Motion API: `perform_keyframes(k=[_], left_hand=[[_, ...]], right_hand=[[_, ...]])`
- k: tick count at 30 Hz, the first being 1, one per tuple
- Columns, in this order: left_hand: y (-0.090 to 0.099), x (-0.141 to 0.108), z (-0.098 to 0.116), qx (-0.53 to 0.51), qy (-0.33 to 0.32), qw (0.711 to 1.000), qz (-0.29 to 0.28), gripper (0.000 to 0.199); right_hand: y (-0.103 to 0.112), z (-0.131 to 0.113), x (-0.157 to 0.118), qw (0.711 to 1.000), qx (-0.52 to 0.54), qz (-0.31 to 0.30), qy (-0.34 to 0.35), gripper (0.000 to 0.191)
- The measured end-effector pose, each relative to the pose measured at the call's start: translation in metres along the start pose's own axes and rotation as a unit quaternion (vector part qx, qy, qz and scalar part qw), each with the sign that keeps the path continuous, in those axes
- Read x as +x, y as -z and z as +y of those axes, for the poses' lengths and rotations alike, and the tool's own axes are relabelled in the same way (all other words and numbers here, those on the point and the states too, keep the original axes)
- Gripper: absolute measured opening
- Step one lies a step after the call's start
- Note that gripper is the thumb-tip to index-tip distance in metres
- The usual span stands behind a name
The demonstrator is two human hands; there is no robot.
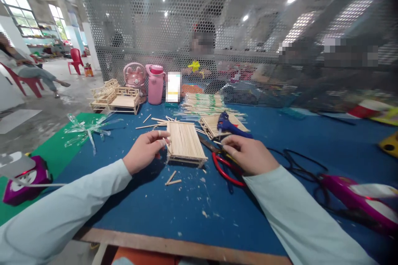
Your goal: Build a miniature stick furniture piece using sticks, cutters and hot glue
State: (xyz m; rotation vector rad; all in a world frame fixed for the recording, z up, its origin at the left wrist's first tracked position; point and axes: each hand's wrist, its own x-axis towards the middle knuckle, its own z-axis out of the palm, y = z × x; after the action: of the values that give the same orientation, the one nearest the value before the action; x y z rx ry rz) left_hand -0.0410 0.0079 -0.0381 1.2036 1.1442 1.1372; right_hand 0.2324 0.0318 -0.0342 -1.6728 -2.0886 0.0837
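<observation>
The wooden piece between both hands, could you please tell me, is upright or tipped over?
Upright: the wooden piece has its slatted top facing up, with short legs beneath its near edge.

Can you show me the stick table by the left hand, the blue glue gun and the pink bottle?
Stick table (pixel 184 139): head view, on its top.
Blue glue gun (pixel 227 124): head view, on its body.
Pink bottle (pixel 155 87): head view, on its side.

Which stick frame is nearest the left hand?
The frontmost stick frame, beside the left hand. The others sit farther back: one by the blue glue gun, the rest left of the pink bottle.
</observation>
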Motion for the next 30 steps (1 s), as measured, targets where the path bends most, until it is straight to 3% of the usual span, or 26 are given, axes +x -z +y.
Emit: perform_keyframes(k=[3, 7, 9, 13, 17, 23, 27, 30], left_hand=[[0.000, 0.000, -0.004, 0.031, -0.046, 0.998, -0.005, 0.020], [0.001, 0.000, -0.008, 0.049, -0.119, 0.991, -0.034, 0.033], [0.002, -0.001, -0.008, 0.067, -0.141, 0.987, -0.045, 0.040], [0.004, -0.004, -0.006, 0.109, -0.159, 0.980, -0.059, 0.047], [0.005, -0.004, -0.007, 0.094, -0.173, 0.977, -0.075, 0.055], [0.004, -0.001, -0.012, 0.096, -0.181, 0.976, -0.077, 0.056], [0.005, 0.001, -0.011, 0.106, -0.177, 0.977, -0.060, 0.053], [0.011, 0.003, -0.011, 0.130, -0.134, 0.982, -0.036, 0.035]], right_hand=[[-0.009, -0.003, -0.001, 0.999, -0.026, -0.023, 0.021, 0.013], [-0.009, -0.030, -0.004, 0.996, -0.035, 0.033, 0.081, 0.026], [-0.004, -0.049, -0.005, 0.992, 0.010, 0.048, 0.120, 0.023], [-0.003, -0.087, -0.002, 0.971, 0.150, -0.014, 0.186, 0.024], [-0.015, -0.106, 0.003, 0.944, 0.214, -0.021, 0.250, 0.020], [-0.033, -0.104, 0.002, 0.944, 0.257, 0.040, 0.202, 0.012], [-0.037, -0.104, 0.001, 0.943, 0.254, 0.056, 0.207, 0.009], [-0.038, -0.104, 0.002, 0.943, 0.259, 0.062, 0.199, 0.009]])
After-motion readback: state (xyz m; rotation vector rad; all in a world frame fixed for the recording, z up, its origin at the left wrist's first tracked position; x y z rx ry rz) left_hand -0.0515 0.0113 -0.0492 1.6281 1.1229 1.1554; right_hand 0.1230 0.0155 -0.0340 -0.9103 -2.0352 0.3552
